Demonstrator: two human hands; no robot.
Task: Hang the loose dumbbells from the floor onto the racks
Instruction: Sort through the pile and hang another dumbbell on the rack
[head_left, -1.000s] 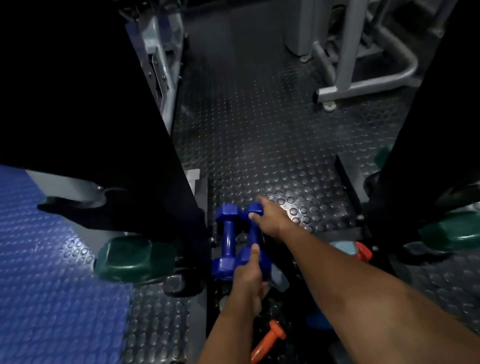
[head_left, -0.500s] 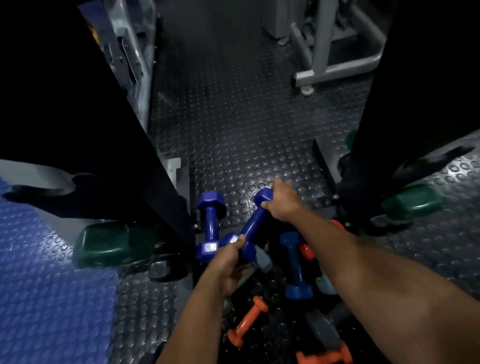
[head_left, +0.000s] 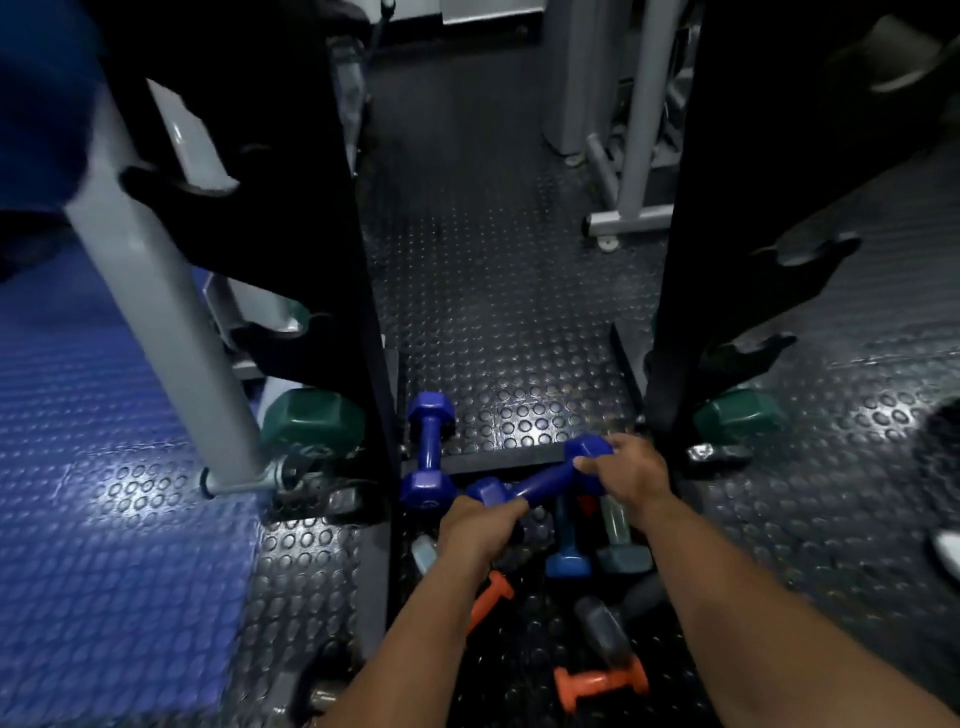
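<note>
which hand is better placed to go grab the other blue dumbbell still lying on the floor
Left, probably. The left hand grips the held blue dumbbell at its near-left end, right beside the second blue dumbbell on the floor. The right hand holds the far end, over by the right rack.

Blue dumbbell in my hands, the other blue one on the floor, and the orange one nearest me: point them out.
held blue dumbbell (head_left: 543, 482), head view, on its bare handle.
floor blue dumbbell (head_left: 429, 448), head view, on its handle.
orange dumbbell (head_left: 597, 685), head view, on its middle.
</note>
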